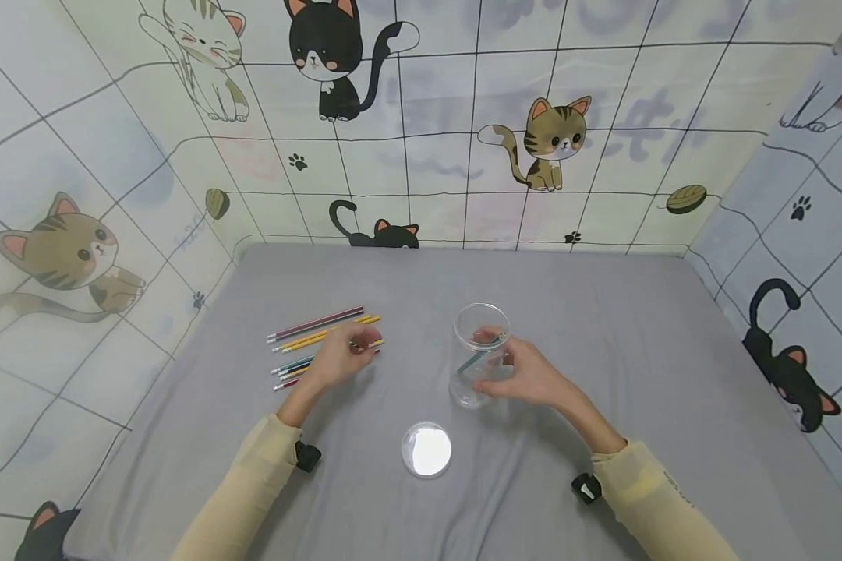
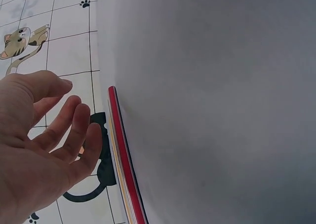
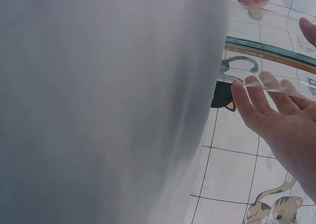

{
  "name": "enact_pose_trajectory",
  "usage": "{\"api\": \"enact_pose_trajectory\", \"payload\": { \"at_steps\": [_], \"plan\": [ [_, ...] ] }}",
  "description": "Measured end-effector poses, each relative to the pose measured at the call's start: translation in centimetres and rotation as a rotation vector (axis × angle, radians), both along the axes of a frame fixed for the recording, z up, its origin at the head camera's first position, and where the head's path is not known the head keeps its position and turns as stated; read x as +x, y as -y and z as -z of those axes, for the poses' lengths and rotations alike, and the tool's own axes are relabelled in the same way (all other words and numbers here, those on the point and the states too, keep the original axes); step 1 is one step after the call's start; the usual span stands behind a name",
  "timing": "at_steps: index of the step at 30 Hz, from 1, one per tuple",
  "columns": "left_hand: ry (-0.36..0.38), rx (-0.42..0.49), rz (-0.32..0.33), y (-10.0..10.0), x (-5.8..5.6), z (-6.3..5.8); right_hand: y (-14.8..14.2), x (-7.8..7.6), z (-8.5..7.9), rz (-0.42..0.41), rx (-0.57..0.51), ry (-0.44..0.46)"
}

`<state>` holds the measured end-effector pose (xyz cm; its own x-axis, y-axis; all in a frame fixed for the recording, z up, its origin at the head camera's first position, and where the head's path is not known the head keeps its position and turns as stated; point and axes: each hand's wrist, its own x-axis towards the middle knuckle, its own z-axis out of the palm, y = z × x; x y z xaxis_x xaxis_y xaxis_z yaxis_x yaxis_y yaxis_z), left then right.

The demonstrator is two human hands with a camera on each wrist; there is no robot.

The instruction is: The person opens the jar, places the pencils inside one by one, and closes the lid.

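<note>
Several pencils (image 1: 316, 325) in dark red, yellow, teal and other colours lie side by side on the left of the grey cloth, white erasers toward the left. Over them hovers my left hand (image 1: 337, 358), fingers loosely bent. The left wrist view shows nothing in its grasp, with a red pencil (image 2: 122, 145) just beyond the fingers. My right hand (image 1: 526, 375) grips a clear cylindrical jar (image 1: 466, 393) standing upright, thumb in front and fingers round the far side. Inside the jar leans a teal pencil (image 1: 472, 361); the right wrist view also shows a brown pencil (image 3: 266, 57) there.
A round, shiny lid (image 1: 426, 449) lies flat on the grey cloth (image 1: 365, 499), nearer to me than the jar. Walls with cat drawings (image 1: 435, 164) enclose the back and both sides of the table.
</note>
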<state>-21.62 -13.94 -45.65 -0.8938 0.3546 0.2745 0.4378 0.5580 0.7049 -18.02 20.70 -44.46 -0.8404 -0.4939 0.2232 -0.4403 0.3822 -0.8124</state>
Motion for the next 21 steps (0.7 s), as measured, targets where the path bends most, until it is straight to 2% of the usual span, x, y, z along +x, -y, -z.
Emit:
{"api": "enact_pose_trajectory", "payload": {
  "at_steps": [8, 21],
  "plan": [
    [-0.013, -0.032, -0.009, 0.03, -0.20, 0.26, 0.00, 0.01, 0.03, 0.005, 0.005, 0.002],
    [0.016, -0.032, -0.009, 0.15, -0.22, 0.54, 0.00, 0.01, -0.01, 0.008, 0.007, 0.002]
  ]
}}
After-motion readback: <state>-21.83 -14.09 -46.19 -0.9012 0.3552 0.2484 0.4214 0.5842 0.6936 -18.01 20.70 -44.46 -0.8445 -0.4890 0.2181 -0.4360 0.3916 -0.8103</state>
